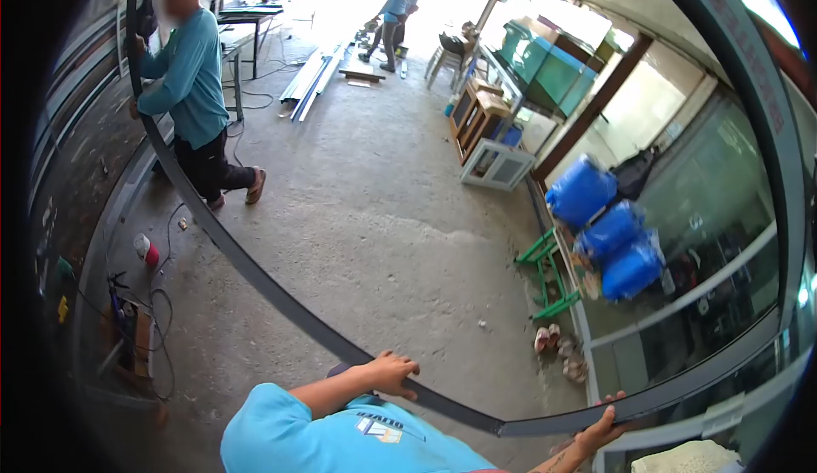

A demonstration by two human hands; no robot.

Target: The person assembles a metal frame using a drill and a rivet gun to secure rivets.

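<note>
A large dark grey window or door frame (281, 299) surrounds most of the head view, its bars bowed by the lens. My left hand (390, 374) lies over the lower bar, fingers curled round it. Farther right, near a joint in the bar, my right hand (602, 426) grips the frame from below, its fingertips showing above the edge. At the upper left, a co-worker (189, 82) in a blue shirt holds the frame's far side with both hands. My own blue shirt (340, 439) fills the bottom.
Blue plastic-wrapped containers (625, 264) and a green metal stand (549, 277) line the right side, beside glass panels. Shoes (549, 337) lie on the concrete floor. Cables and tools (136, 320) are at left. Metal profiles (315, 77) and two people (398, 9) are farther back.
</note>
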